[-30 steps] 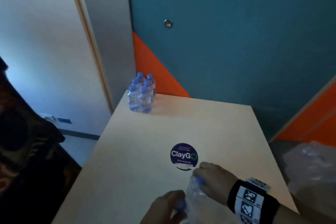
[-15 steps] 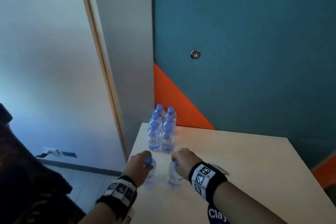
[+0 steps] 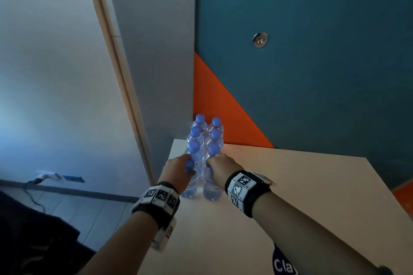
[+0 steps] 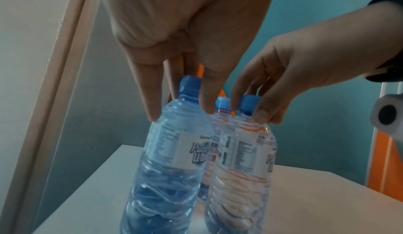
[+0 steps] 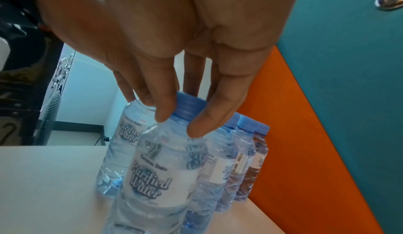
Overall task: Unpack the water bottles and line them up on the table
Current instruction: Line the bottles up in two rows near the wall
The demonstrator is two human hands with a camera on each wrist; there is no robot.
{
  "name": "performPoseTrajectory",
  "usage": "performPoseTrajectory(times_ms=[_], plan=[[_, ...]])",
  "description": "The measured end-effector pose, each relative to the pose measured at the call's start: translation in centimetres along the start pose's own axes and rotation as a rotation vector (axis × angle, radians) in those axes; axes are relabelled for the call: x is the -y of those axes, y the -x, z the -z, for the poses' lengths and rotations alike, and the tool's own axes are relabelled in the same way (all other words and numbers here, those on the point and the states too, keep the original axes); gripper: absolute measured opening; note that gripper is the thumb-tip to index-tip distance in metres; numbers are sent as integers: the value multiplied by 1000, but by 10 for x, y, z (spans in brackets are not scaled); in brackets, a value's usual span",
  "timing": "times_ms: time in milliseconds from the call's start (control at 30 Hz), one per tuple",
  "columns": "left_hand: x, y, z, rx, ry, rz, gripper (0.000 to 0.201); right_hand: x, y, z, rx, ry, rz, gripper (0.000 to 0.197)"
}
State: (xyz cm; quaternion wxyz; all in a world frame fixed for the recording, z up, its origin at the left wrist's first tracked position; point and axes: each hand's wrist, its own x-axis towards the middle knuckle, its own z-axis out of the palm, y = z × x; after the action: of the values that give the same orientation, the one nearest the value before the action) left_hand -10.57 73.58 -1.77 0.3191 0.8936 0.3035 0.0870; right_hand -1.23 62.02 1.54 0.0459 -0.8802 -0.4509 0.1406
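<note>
Several clear water bottles [image 3: 196, 136] with blue caps stand in two short columns at the table's far left corner. My left hand [image 3: 181, 168] grips the neck of one more bottle [image 3: 189, 187] from above, its fingers [image 4: 152, 110] round the shoulder under the cap [image 4: 190, 84]. Beside it, my right hand [image 3: 220, 164] pinches the cap [image 5: 189, 106] of another bottle [image 5: 161, 177]. Both held bottles stand upright on the table [image 3: 290, 196], just in front of the two columns. The right-hand bottle [image 4: 240, 168] shows in the left wrist view too.
The table's left edge [image 3: 156, 225] drops off right beside the left bottle. A grey wall [image 3: 156, 62] and a teal and orange panel [image 3: 219, 107] close off the back. A round dark sticker [image 3: 283, 263] lies near the front. A power strip [image 3: 47, 177] lies on the floor.
Both hands have carried a bottle each from the near edge to the far left corner. In the last half second the two bottles closed up against the standing group.
</note>
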Motion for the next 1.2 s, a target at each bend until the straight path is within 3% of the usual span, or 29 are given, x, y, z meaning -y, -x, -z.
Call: performPoseTrajectory(times_ms=[200,367,433,533,700,833,1000,1100,1200], plan=[[1,1,-4,-15,21,36,39,5,6,0,-1,-12,-3,19],[2,20,-9,-77,50,76,83,-9,44,16,-41,-146,-7,48],[-7,46,-12,-162,14,22,79,-25,76,30,-50,-175,-16,45],[-50,114,-33,-222,69,-189,65,-68,143,48,-6,-130,-49,41],[-152,265,-96,176,228,-506,46,-154,274,48,123,-15,-178,34],[-216,347,-156,514,206,-631,46,-203,370,28,215,36,-281,35],[-267,364,-228,744,58,-680,58,-248,442,8,233,67,-423,38],[-282,362,-251,827,-22,-636,66,-261,464,-10,269,53,-442,30],[-291,360,-250,836,28,-542,45,-262,468,-25,295,41,-413,17]])
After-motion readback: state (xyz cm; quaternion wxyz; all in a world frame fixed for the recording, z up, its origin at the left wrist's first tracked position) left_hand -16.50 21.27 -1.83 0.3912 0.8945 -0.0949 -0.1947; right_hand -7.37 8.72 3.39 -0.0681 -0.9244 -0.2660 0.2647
